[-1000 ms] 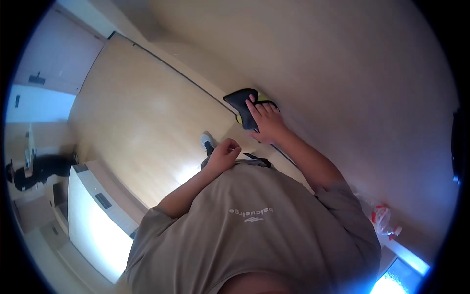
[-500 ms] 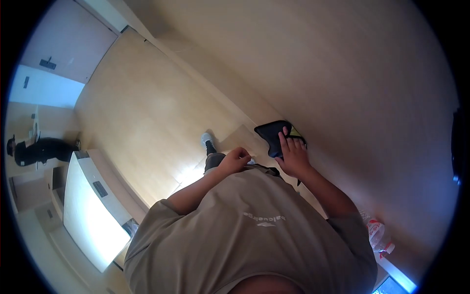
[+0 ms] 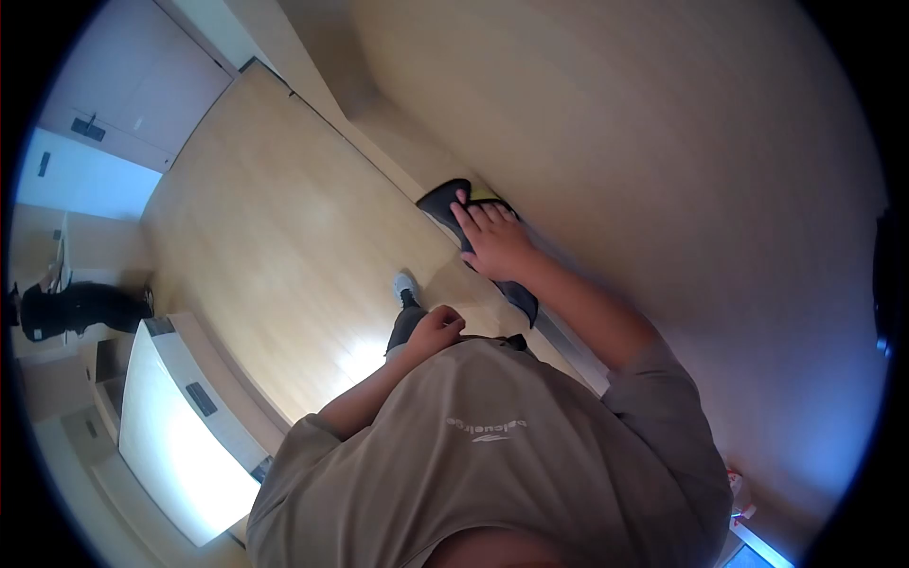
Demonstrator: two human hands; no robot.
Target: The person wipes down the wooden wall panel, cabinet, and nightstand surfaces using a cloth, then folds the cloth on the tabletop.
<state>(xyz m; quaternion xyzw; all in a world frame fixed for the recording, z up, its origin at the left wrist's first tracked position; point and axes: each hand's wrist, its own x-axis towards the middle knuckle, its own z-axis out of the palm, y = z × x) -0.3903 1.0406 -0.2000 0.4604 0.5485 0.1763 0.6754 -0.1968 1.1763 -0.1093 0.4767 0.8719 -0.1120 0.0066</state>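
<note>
My right hand (image 3: 497, 241) lies over a dark grey cloth (image 3: 442, 201) with a yellow-green part showing beyond the fingers. It presses the cloth along the edge of a broad brown surface (image 3: 682, 189), its fingers stretched over it and one tip slightly apart. A lower flap of the cloth hangs out below the palm. In front of my waist, my left hand (image 3: 438, 328) is closed with fingers curled in, and I see nothing in it.
Pale wood floor (image 3: 284, 208) stretches ahead, with my shoe (image 3: 404, 284) on it. A person in dark clothes (image 3: 85, 310) stands at far left, beyond a bright white panel (image 3: 180, 435). A partly hidden plastic bottle (image 3: 740, 497) is at lower right. Doors (image 3: 142, 76) are at upper left.
My right hand has slid forward and left along the edge, taking the cloth with it. My left hand has shifted slightly left and down. Less of the bottle shows.
</note>
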